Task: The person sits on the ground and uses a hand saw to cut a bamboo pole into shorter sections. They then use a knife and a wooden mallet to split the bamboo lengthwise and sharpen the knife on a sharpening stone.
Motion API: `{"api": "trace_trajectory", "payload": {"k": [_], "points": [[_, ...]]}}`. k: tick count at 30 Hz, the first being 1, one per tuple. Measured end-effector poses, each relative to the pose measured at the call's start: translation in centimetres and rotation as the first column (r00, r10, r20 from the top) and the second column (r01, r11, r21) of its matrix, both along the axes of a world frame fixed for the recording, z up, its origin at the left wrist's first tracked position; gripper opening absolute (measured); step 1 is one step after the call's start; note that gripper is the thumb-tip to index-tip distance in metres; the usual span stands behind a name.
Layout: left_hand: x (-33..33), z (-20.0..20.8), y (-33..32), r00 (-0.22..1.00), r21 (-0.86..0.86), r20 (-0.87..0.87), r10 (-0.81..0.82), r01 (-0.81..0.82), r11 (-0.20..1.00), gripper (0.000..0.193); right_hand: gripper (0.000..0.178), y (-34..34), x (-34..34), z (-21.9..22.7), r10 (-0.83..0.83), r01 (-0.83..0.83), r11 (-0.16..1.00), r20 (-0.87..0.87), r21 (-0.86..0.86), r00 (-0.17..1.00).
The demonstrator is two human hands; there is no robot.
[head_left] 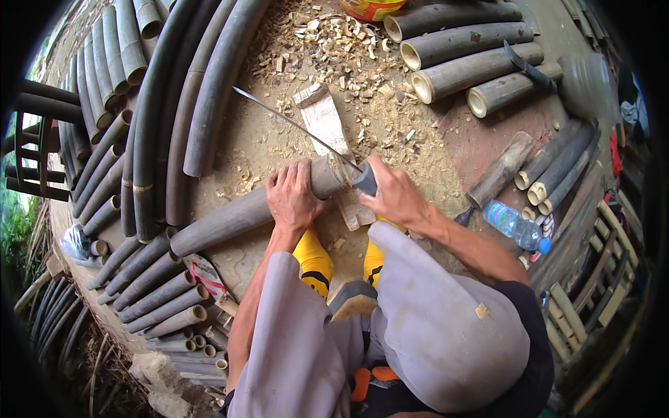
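Note:
A dark bamboo pole [230, 224] lies slantwise in front of me, its right end over a pale wooden block [324, 125] on the ground. My left hand [293, 198] is pressed on top of the pole, fingers bent over it. My right hand [394, 191] is closed round the grey handle of a hand saw [296, 129]. The saw's long thin blade, seen nearly edge-on, crosses the pole near its right end and points to the far left. Pale, frayed bamboo shows beside the blade. My feet in yellow socks [313, 258] are just behind the pole.
Long bamboo poles [219, 90] and rows of shorter pieces [167, 310] lie at the left. More cut bamboo [481, 70], with a dark-bladed knife [526, 66] on it, lies far right. A water bottle [516, 226] is at the right. Wood chips [334, 45] cover the ground ahead.

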State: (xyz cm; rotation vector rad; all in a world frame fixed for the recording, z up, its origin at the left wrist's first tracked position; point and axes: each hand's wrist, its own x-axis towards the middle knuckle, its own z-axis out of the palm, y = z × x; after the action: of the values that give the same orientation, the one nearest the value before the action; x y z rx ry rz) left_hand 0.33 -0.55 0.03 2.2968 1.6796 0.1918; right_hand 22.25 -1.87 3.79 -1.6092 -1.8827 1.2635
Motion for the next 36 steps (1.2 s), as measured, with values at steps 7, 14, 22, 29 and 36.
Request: {"api": "trace_trajectory", "payload": {"k": [7,14,22,29,36], "points": [[0.7,0.1,0.5,0.997,-0.006,0.052,-0.05,0.05,0.999,0.07,0.04,-0.8,1.5,-6.3,0.013,-0.012,1.0,0.12,-0.012,0.993],[0.5,-1.4,-0.9,1.0,0.102,-0.016,0.016,-0.014,0.995,0.073,0.04,0.5,-0.7,2.4,-0.085,0.131,0.938,-0.153,0.322,0.985],[0.4,-2.5,-1.1,0.998,0.257,-0.05,0.04,-0.026,0.966,0.075,0.042,0.8,2.1,-3.0,0.029,-0.011,0.983,0.097,-0.183,0.995],[1.2,-2.3,-1.6,0.998,0.259,-0.029,0.049,-0.04,0.965,0.075,0.04,-0.2,0.3,-1.0,0.0,-0.004,0.992,0.029,0.127,1.0],[1.1,-1.4,-1.6,0.998,0.21,-0.017,0.053,-0.049,0.977,0.077,0.036,-0.8,2.7,-3.2,0.004,0.004,0.996,0.08,-0.094,0.997]]}}
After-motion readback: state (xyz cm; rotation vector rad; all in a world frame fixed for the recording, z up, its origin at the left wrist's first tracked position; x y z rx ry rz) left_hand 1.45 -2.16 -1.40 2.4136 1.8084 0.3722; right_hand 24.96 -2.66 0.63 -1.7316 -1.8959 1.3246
